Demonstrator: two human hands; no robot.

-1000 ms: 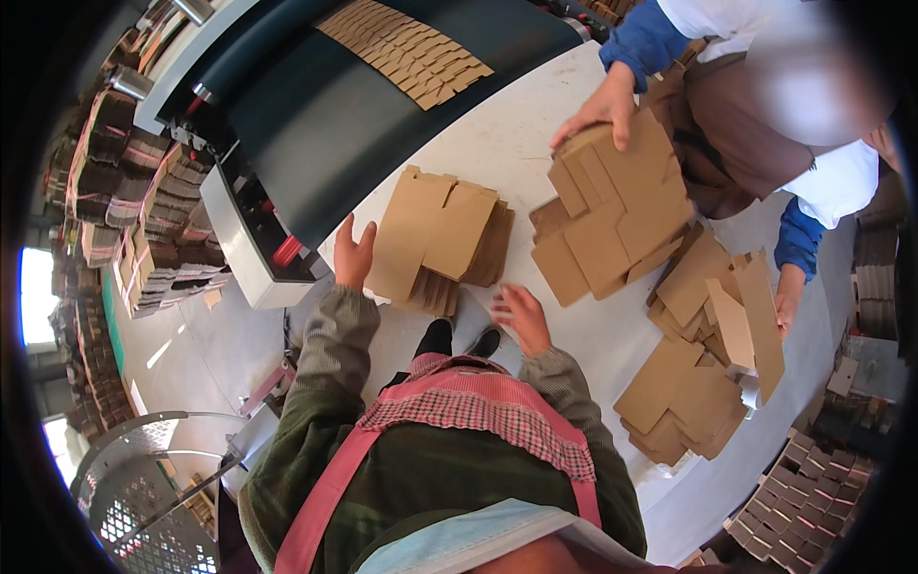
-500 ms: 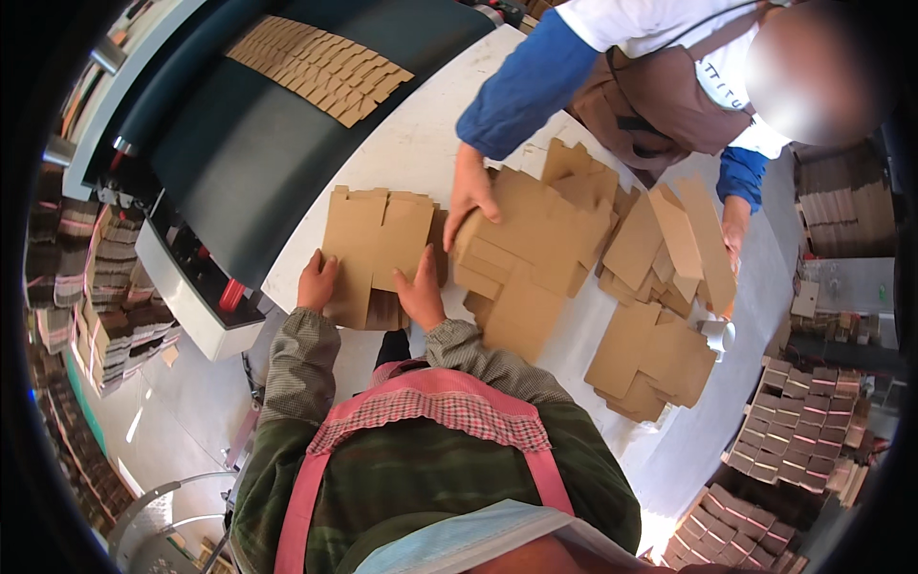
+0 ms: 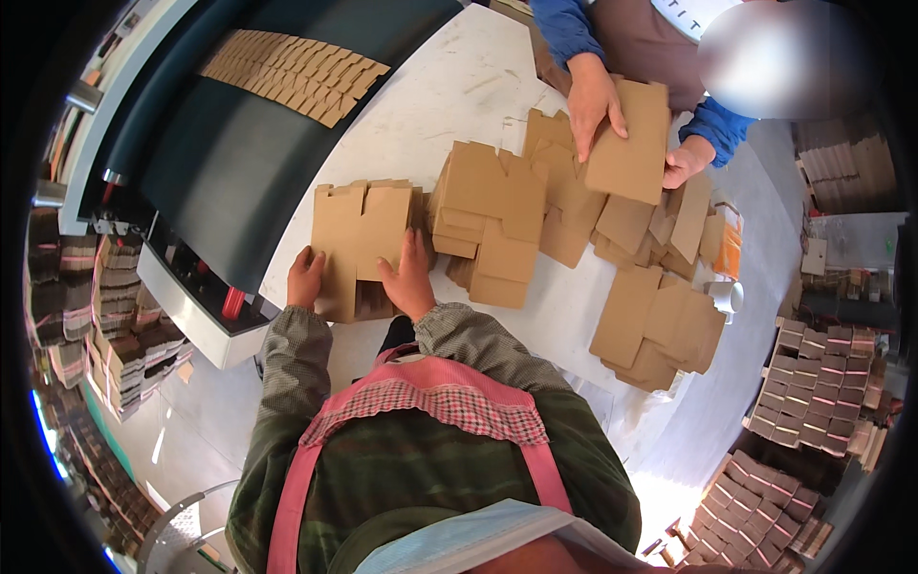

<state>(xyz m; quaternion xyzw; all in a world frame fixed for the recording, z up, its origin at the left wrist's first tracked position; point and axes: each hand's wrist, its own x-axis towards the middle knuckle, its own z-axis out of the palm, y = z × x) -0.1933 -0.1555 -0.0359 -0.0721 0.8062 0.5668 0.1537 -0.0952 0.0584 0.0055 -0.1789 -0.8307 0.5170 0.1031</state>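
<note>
A stack of flattened cardboard boxes (image 3: 346, 230) lies on the white table in front of me, its edges slightly uneven. Along its left edge my left hand (image 3: 305, 278) grips the near corner, fingers at the side and thumb towards the top. My right hand (image 3: 409, 279) rests against the right side, fingers stretched out and thumb apart. Close by on the right is a second, offset pile of flat boxes (image 3: 490, 206). Across the table, a co-worker's hands (image 3: 595, 103) hold a flat cardboard piece (image 3: 628, 143) above more loose boxes.
Left of the white table (image 3: 430, 91) runs a dark conveyor belt (image 3: 220, 158) carrying a row of overlapping cardboard pieces (image 3: 295, 75). More flat boxes (image 3: 655, 325) lie at the right, near a white roll (image 3: 725, 297) and an orange item (image 3: 729, 244). Bundled cardboard (image 3: 813, 383) stands beyond.
The co-worker's hands have left the middle pile and now hold a flat cardboard piece farther back. My hands stay at the sides of the stack, and the view has shifted slightly.
</note>
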